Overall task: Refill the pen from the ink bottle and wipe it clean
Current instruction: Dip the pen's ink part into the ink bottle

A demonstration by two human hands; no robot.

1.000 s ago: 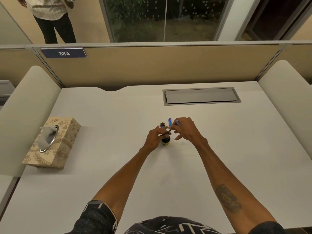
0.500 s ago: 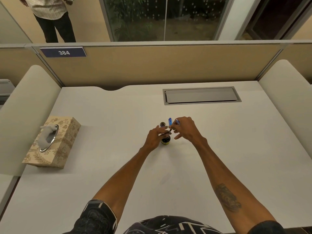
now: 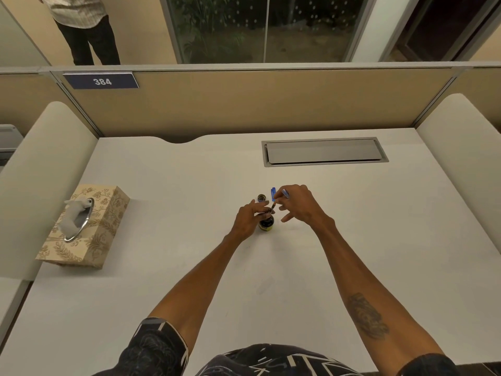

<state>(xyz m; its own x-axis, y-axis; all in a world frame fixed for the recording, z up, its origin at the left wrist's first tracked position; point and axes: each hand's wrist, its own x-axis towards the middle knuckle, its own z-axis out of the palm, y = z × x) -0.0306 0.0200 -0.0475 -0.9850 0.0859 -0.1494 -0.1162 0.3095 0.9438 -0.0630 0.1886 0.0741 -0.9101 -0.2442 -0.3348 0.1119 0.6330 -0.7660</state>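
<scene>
Pen (image 3: 279,198), slim blue plastic, slants down from the right hand (image 3: 298,206), whose fingertips pinch it, tip at the mouth of the ink bottle (image 3: 266,223). Small, dark, rounded glass with a yellow label, the bottle stands mid-desk (image 3: 379,240), wrapped by the left hand (image 3: 248,219). Its round cap (image 3: 261,197) lies just behind. Filling appears under way; wiping will call for a soft sheet from the patterned cardboard tissue box (image 3: 86,229).
</scene>
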